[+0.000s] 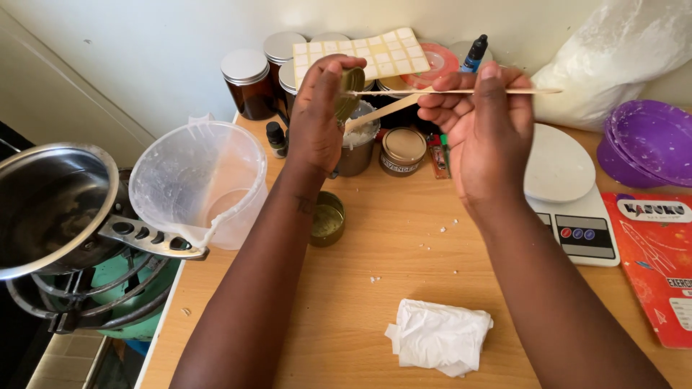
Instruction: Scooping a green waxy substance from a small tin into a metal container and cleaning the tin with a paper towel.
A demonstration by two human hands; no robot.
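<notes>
My left hand [317, 119] holds a small round gold tin [350, 92] tilted on its side above the wooden table [404, 288]. My right hand [484, 126] grips two thin wooden sticks [519, 91]; one points right, the other slants down-left toward the tin. Just behind and below the hands stands a metal cup with white wax [360, 140]. A closed gold tin [403, 150] sits beside it, and an open gold tin [328, 218] rests under my left forearm.
A clear plastic jug [198, 180] and a steel pot [50, 205] on a gas burner stand at left. Brown jars [247, 83] and a sticker sheet [382, 52] line the back. A white scale [569, 194], purple bowls [649, 140], red book [659, 259] and crumpled tissue [440, 335] lie right and front.
</notes>
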